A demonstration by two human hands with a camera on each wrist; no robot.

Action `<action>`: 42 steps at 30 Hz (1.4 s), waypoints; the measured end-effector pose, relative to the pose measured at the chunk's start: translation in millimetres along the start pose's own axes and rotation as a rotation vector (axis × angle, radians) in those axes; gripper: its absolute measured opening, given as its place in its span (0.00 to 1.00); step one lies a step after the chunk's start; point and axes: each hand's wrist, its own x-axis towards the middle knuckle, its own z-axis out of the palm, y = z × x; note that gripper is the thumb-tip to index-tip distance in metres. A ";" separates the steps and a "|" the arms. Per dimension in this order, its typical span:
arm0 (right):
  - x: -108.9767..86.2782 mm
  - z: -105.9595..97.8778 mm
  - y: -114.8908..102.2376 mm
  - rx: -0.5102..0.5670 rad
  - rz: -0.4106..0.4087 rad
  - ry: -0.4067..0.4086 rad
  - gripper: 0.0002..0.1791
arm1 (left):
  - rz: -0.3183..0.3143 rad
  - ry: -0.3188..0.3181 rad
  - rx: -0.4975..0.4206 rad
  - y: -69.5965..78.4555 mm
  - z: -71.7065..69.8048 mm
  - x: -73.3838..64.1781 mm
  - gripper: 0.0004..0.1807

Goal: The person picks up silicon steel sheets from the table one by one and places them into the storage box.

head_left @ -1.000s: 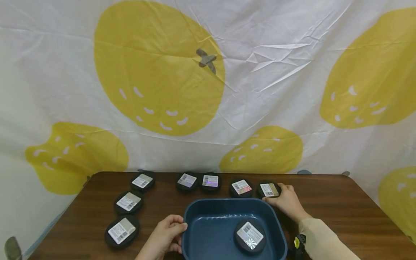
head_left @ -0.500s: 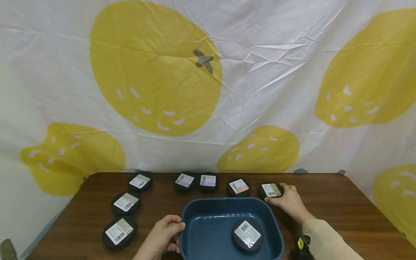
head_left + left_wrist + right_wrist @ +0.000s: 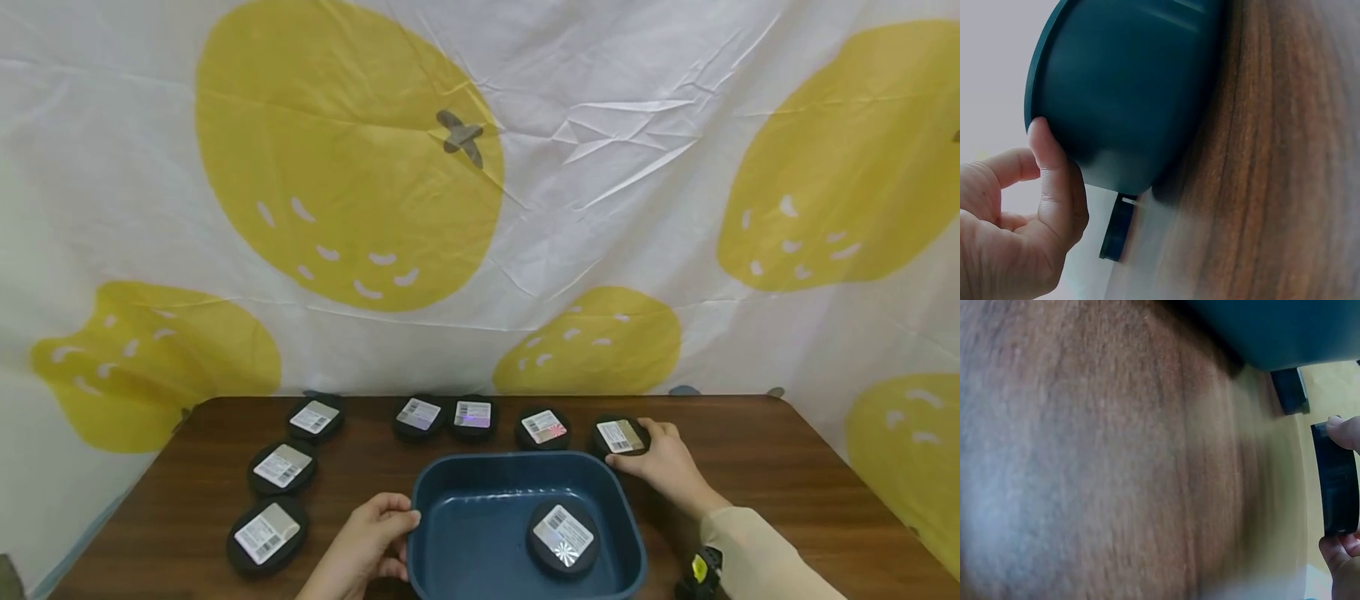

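Left hand (image 3: 363, 535) pinches the blue tub (image 3: 465, 546), and the right hand (image 3: 670, 468) grips a black disc (image 3: 618, 437) just beyond it.

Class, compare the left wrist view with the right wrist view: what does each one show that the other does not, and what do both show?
Only the left wrist view shows the left hand, touching the rim of the blue tray.

Only the right wrist view shows the right hand, with its thumb and fingers on the edge of a black disc.

Both show the tray's outer wall, the wooden tabletop and a disc that neither of the hands holds, though not necessarily the same one.
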 end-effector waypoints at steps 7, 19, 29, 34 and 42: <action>-4.6 -6.7 1.5 0.008 0.002 0.008 0.51 | 0.006 -0.019 0.028 1.8 3.4 4.0 0.11; -13.6 -26.6 -7.8 -0.003 -0.060 0.065 0.49 | 0.006 -0.016 0.034 2.3 4.4 3.6 0.11; -26.0 -37.8 -19.0 -0.003 -0.114 0.100 0.48 | 0.005 -0.003 0.043 3.7 6.8 2.3 0.11; -36.6 -39.8 -30.3 0.005 -0.149 0.086 0.48 | 0.001 0.009 0.051 4.1 8.1 1.1 0.11; -48.2 -40.8 -47.0 0.018 -0.184 0.070 0.49 | 0.000 0.019 0.059 5.0 9.1 -1.4 0.11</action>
